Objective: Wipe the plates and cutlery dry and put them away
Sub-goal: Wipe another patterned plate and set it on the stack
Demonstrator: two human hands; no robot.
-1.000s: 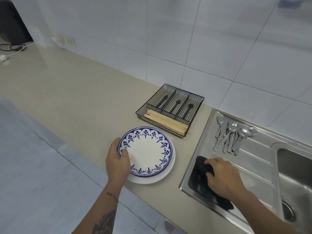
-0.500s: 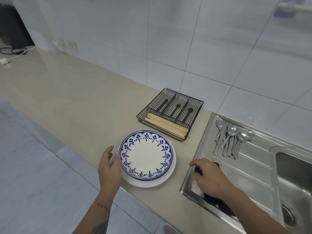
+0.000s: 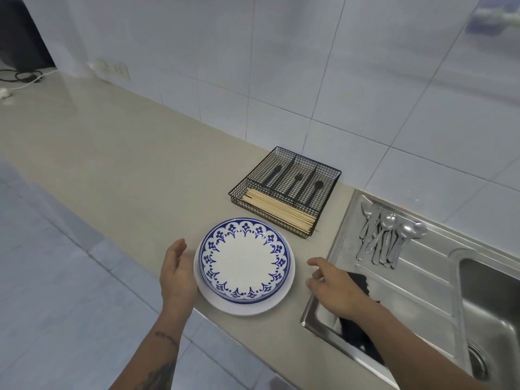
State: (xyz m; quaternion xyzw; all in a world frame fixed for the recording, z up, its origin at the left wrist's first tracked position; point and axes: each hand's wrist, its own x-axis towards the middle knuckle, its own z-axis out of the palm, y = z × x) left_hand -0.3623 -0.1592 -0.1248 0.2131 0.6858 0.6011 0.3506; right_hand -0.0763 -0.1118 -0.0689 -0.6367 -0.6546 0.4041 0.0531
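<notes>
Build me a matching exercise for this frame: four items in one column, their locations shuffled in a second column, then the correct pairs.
Items
1. blue-and-white patterned plate
2. bundle of pale wooden chopsticks
3. silver metal spoons and forks
4. dark cloth

Places
A. in the front compartment of the black wire cutlery basket
B. on the steel draining board, far end by the wall
C. stacked on a plain white plate on the counter
D. on the near end of the draining board, under the right forearm

Pairs: 1-C, 2-A, 3-B, 4-D

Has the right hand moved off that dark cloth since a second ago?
Yes. The right hand has left the dark cloth on the drainboard and moved left toward the plates.
</notes>
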